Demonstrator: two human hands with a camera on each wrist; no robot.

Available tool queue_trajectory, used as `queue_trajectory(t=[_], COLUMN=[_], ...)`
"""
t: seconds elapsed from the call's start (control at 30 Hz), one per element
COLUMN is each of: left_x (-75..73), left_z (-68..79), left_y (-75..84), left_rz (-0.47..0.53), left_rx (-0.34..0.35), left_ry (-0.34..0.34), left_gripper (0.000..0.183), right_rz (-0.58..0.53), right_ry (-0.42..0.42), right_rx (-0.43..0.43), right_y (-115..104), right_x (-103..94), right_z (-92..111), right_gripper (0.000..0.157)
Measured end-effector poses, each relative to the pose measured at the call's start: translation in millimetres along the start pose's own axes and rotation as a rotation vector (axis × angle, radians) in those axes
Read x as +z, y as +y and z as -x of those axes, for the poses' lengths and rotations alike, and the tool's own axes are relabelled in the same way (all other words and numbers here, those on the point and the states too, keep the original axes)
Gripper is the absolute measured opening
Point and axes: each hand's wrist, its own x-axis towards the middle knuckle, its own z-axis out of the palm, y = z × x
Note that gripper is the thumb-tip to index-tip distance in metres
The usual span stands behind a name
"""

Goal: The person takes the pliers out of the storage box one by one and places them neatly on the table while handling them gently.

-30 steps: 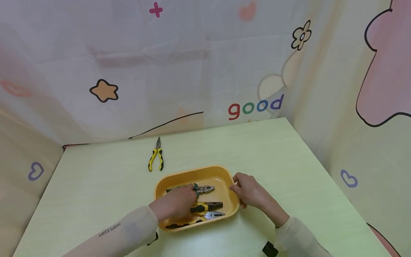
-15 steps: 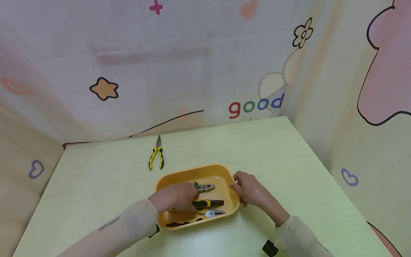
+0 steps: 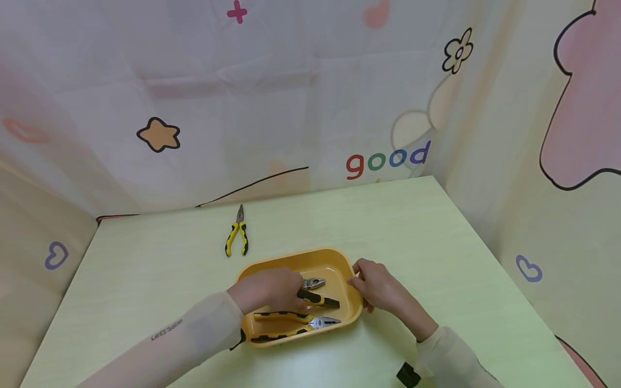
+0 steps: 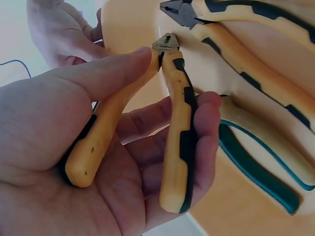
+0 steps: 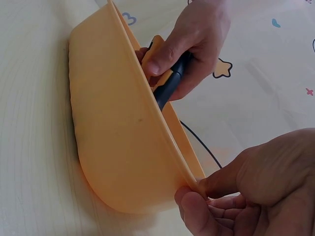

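Inside the yellow plastic tray (image 3: 335,264), my left hand (image 3: 274,290) grips a pair of pliers (image 3: 320,299) with yellow-and-black handles. The left wrist view has thumb and fingers curled round the two spread handles (image 4: 178,123). A second yellow-and-black pair of pliers (image 3: 322,322) lies along the tray's near side. Another pair of pliers (image 3: 314,283), whose green-and-tan handles (image 4: 261,172) appear in the left wrist view, lies farther back, partly hidden by the hand. At the tray's right end, my right hand (image 3: 380,287) pinches the rim between thumb and fingers.
Long-nose pliers (image 3: 239,231) with yellow-and-black handles lie on the pale green table (image 3: 155,264), behind the tray. Printed curtains (image 3: 271,108) enclose the table at the back and sides. A small black object (image 3: 408,375) shows beside the right sleeve.
My left hand has risen slightly with the yellow-and-black pliers, which now tilt and sit apart from the near pair, uncovering its handles. The right hand keeps its hold on the rim.
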Motion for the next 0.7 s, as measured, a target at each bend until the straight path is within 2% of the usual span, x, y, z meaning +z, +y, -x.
queue_trajectory(t=[0.17,0.37,0.57,0.7], left_x=[-5.9,-15.1,-20.0,-21.5], left_z=[1.3,-1.2,-5.0,-8.8], left_y=[7.1,22.5,36.3,41.7], left_rz=[-0.022,-0.036,-0.134,-0.191], left_rx=[-0.001,-0.066,-0.121,-0.121], left_ry=[-0.009,-0.066,-0.083,-0.078], left_gripper=[0.041,0.050,0.052,0.049], right_rz=[0.003,0.005,-0.004,-0.010], right_ry=[-0.007,-0.013,-0.010,-0.012], right_rx=[0.014,0.028,0.011,-0.008], right_y=[-1.2,-1.9,-0.8,0.3], right_x=[0.0,0.1,-0.5,-1.5], right_z=[-1.6,-1.1,0.8,1.2], right_gripper=[0.009,0.010,0.009,0.008])
